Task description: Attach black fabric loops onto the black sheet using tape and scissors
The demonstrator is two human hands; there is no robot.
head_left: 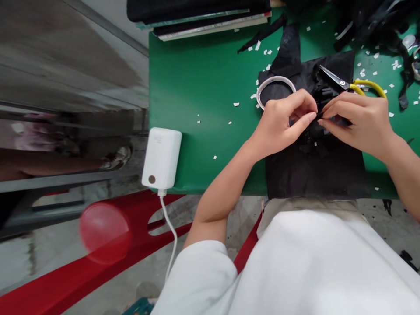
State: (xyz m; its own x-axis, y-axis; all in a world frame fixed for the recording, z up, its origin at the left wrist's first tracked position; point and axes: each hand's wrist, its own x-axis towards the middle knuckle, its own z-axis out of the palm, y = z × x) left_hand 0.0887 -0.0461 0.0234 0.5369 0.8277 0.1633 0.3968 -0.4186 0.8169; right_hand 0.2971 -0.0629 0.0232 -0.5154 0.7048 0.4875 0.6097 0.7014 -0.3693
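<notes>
My left hand (290, 116) and my right hand (359, 118) meet fingertip to fingertip, both pinching a small black piece (319, 116) that is mostly hidden by the fingers. I cannot make out its kind. Below them a black sheet (315, 173) lies on the green table, with small black scraps (323, 94) on it. A white ring (260, 94), like a tape roll, rests beside my left hand. Scissors with yellow handles (343, 84) lie open just beyond my right hand, blades pointing to the upper left.
Small white bits are scattered over the green table (203, 92). A white power bank (162, 158) with a cable stands at its left edge. Dark stacked items (203, 17) lie at the back, black scraps (377, 26) at the back right. A red chair (138, 227) is at the left.
</notes>
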